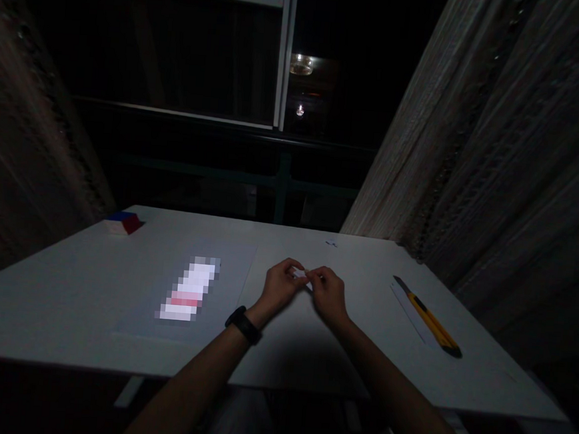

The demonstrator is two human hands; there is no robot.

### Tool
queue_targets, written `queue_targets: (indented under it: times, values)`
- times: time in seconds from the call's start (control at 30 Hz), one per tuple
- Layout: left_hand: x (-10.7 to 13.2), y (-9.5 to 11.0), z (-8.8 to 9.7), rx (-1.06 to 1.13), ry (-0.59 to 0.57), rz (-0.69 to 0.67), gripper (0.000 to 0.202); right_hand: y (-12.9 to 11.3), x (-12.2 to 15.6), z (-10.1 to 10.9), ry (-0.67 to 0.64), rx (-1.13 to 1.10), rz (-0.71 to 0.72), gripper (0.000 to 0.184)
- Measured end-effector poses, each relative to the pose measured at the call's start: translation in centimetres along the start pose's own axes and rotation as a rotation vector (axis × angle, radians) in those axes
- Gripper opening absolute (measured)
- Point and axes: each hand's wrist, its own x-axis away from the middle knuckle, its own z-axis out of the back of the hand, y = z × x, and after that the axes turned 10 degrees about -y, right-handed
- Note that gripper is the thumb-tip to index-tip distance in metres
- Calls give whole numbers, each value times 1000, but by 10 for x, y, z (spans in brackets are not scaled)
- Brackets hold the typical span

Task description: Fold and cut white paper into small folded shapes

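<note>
Over the middle of the white table, my left hand [283, 283] and my right hand [329, 292] meet, fingertips almost touching. Both are closed in a pinch on a small piece of white paper [299, 273], which shows between the fingers. How the paper is folded is too small to make out, and part of it is hidden by the fingers. A dark watch band circles my left wrist. To the right lies a yellow utility knife [429, 320] beside a narrow white paper strip [415, 315].
On the left, a lit phone [189, 289], its screen blurred, rests on a paper sheet [231, 286]. A coloured cube [123, 222] sits at the table's [62, 306] far left corner. Small paper scraps [331, 244] lie near the back edge. Curtains [400, 139] flank a dark window.
</note>
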Motion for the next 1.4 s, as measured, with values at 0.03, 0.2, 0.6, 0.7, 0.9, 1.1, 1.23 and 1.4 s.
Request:
queue_targets:
  times: [0.03, 0.2, 0.6, 0.7, 0.9, 1.1, 1.23, 1.4]
  values:
    - [0, 0, 1, -17, 4, 3, 26, 1, 0, -1, -5, -10, -13, 21]
    - [-3, -3, 5, 69, -22, 70, 36, 5, -1, -4, 2, -66, -72, 27]
    - [-5, -6, 2, 454, 28, 194, 35, 12, -4, -7, -92, -297, -139, 33]
    - [-5, -7, 2, 428, 10, 191, 33, 13, -5, -5, -110, -280, -144, 33]
    - [-3, -9, -1, 295, 0, 157, 28, 8, -3, -2, -54, -179, -134, 32]
    - [-1, -4, 0, 262, -39, 122, 29, 14, -4, -3, -9, -224, -137, 32]
    - [-2, 3, 5, 148, -71, 54, 31, 17, -5, -5, -30, -316, -154, 35]
    - [-5, 2, 8, -47, -12, 26, 35, 14, -4, -7, -153, -454, -154, 34]
